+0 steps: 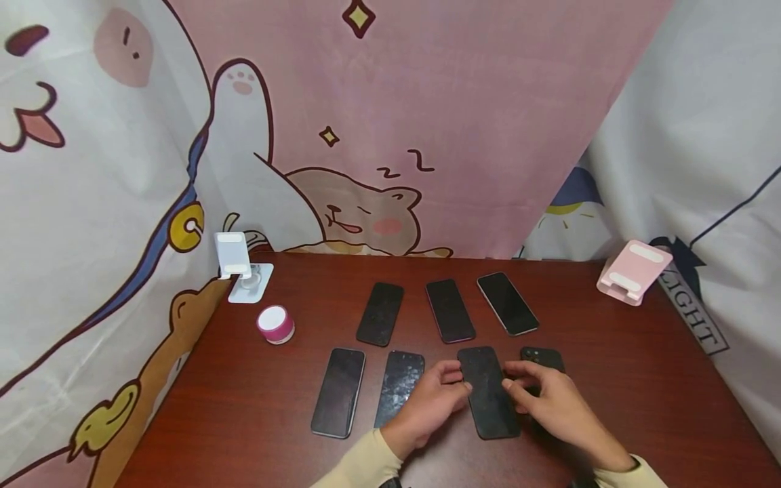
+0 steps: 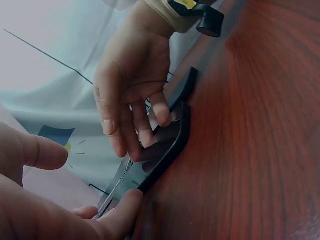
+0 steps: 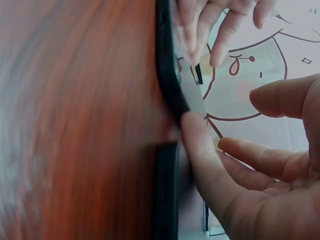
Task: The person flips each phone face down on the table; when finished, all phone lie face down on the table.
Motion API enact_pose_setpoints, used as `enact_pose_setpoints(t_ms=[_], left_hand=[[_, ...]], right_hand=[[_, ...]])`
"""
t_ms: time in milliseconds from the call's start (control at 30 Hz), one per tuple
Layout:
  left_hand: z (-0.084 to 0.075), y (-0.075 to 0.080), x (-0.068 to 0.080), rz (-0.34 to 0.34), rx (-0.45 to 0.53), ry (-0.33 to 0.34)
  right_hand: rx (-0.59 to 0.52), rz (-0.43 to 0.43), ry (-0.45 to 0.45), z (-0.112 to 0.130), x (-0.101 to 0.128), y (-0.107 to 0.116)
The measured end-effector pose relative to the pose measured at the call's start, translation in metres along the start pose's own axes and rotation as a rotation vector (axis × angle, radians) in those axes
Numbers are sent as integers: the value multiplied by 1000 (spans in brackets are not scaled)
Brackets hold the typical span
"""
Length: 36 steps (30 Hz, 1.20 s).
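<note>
Phone (image 1: pixel 490 401) has left hand (image 1: pixel 434 398) and right hand (image 1: pixel 546 398) at its long edges.

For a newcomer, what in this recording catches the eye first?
Probably the large cartoon cloth behind the table. Next, seven phones in two rows, with the left hand and right hand on either side of one front-row phone. A pink stand sits at the far right.

The left forearm (image 1: pixel 360 466) angles toward 2 o'clock, the right forearm (image 1: pixel 630 474) toward 10. The left hand (image 1: pixel 430 400) and right hand (image 1: pixel 552 396) stand apart, facing each other, fingers (image 1: pixel 448 366) loosely bent, thumbs (image 1: pixel 518 393) apart from them.
</note>
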<state>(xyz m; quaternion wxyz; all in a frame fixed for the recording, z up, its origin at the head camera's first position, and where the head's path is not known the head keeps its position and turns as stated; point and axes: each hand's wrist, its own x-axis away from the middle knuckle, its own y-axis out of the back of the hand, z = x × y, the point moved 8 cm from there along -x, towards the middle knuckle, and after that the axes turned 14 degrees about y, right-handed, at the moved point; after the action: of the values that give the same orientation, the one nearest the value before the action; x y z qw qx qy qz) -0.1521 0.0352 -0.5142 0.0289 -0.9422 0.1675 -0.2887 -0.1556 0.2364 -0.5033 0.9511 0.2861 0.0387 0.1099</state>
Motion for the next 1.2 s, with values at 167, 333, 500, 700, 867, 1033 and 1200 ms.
enact_pose_setpoints(t_ms=[167,333,500,700,867,1033,1200], left_hand=[[1,1,-3,36,73,17],[0,1,-3,39,108,25],[-1,1,-3,32,115,18],[1,2,-4,1,123,31],[1,1,-6,8,148,26],[0,1,-7,22,146,-2],[0,3,-9,38,164,-21]], right_hand=[[-89,-8,-22,-2,2,-5],[-105,-15,-44,-3,4,-6],[-109,-27,-46,-1,5,-6],[-118,-52,-40,3,5,-8],[-61,-59,-38,7,6,-11],[-34,-68,-35,12,6,-16],[-94,-42,-5,17,4,-28]])
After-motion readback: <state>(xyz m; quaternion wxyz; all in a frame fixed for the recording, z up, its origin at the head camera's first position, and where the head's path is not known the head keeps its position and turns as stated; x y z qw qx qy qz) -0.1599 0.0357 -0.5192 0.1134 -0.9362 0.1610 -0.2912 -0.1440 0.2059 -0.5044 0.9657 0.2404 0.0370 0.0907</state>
